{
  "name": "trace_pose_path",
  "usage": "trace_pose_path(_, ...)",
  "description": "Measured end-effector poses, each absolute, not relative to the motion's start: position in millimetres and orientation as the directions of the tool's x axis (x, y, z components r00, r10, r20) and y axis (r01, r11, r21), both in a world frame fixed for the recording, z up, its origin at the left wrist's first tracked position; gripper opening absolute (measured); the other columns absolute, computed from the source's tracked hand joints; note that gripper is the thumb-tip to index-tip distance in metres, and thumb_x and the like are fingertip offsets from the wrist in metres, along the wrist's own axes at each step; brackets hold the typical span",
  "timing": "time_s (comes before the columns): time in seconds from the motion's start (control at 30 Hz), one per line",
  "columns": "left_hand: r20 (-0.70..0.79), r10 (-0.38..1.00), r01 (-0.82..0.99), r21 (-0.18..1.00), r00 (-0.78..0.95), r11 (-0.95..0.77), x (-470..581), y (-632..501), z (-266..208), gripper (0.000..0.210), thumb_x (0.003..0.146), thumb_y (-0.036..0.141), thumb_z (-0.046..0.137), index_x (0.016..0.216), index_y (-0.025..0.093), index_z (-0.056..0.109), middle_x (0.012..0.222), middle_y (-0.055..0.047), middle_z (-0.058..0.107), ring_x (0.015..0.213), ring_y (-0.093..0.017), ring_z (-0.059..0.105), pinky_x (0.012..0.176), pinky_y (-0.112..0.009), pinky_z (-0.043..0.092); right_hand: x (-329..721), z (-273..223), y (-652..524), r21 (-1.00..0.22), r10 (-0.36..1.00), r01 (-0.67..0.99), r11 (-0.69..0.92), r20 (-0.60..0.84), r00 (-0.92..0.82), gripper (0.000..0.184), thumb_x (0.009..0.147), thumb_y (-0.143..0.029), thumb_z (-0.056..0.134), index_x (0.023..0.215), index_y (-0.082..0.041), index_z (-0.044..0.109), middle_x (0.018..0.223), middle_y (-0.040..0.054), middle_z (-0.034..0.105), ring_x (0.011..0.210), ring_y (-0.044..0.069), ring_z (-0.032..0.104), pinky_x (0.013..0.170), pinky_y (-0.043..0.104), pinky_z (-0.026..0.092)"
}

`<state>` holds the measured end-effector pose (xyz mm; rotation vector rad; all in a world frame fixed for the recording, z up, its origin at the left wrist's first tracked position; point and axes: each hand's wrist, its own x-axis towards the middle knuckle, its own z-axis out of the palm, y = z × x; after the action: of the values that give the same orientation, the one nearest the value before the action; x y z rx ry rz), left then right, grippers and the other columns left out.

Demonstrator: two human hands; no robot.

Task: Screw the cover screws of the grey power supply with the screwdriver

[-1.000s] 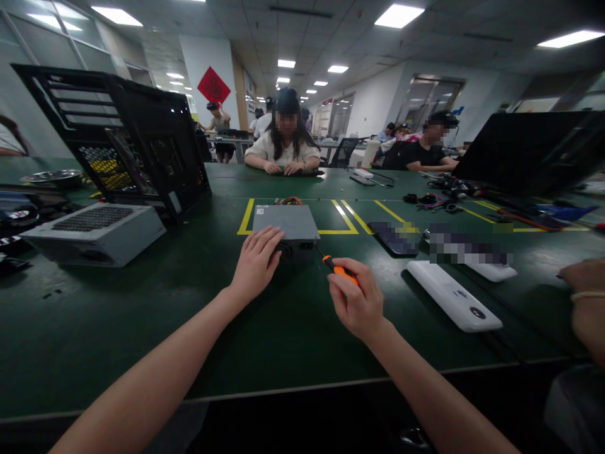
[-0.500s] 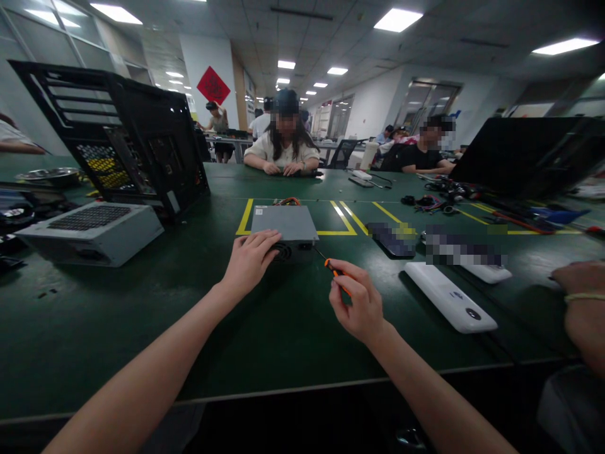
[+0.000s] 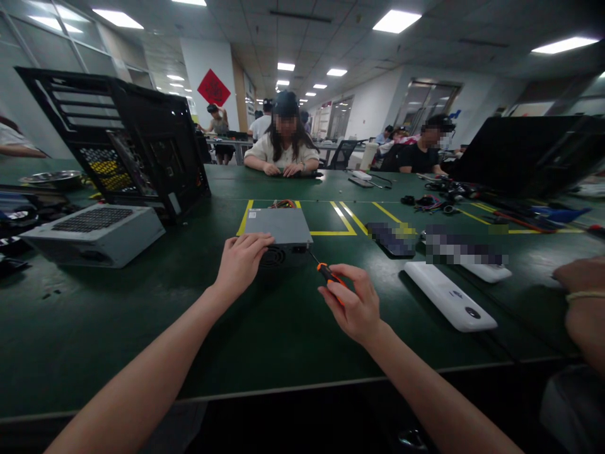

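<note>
A grey computer power supply unit (image 3: 283,226) sits on the green table, its fan grille and power socket facing me. My left hand (image 3: 243,261) grips its near left corner, fingers on the top cover and thumb down by the front. In my right hand (image 3: 354,302) is a screwdriver (image 3: 329,275) with an orange and black handle, held between thumb and fingers. Its thin shaft points up and left to the near right corner of the unit, by a small screw; whether the tip touches it I cannot tell.
On the left, a second power supply (image 3: 94,233) lies before a tilted black computer case (image 3: 142,145). To the right are a dark phone (image 3: 391,239) and white power banks (image 3: 449,296). Cables (image 3: 428,203) lie farther back. Another person's arm (image 3: 583,302) reaches in at right; a person (image 3: 281,148) sits opposite.
The power supply has shifted slightly left and turned a little, with my left hand moving along. My right hand and the screwdriver have also moved slightly left, fingers shifting on the handle.
</note>
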<state>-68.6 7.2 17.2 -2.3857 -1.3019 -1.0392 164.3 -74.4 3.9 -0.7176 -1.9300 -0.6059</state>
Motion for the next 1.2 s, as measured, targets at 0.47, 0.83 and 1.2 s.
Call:
trace_pose_path(0.47,0.739,0.594,0.793,0.137,0.317,-0.594,-69,8,9,0.026,0.087,0.017,0.041,0.105,0.026,0.057,0.113,-0.002,0.061,0.107,-0.019,0.052,0.099,-0.046,0.024,157,4,-76,0.183,0.197,0.662,0.727,0.868,-0.456,0.036,0.072,-0.001,0.055,0.102,-0.019,0.047,0.116,0.0121,0.047,0.107,0.022,0.051,0.078,0.036,0.054)
trace_pose_path(0.83,0.682,0.584,0.743,0.090,0.440,-0.663,-59,2,11,0.034,0.086,0.019,0.041,0.120,0.021,0.048,0.123,-0.006,0.052,0.115,-0.020,0.045,0.098,-0.039,0.034,156,2,-77,0.114,0.216,0.649,0.752,0.888,-0.406,0.036,0.072,-0.002,0.054,0.104,-0.018,0.045,0.118,0.0140,0.048,0.110,0.023,0.051,0.080,0.038,0.054)
trace_pose_path(1.2,0.668,0.609,0.744,0.122,0.428,-0.657,-59,2,11,0.035,0.085,0.018,0.043,0.119,0.022,0.048,0.121,-0.006,0.052,0.112,-0.021,0.045,0.096,-0.039,0.035,156,2,-76,0.003,0.285,0.661,0.750,0.901,-0.328,0.043,0.074,-0.003,0.051,0.110,-0.023,0.039,0.122,0.0111,0.040,0.115,0.025,0.047,0.082,0.043,0.053)
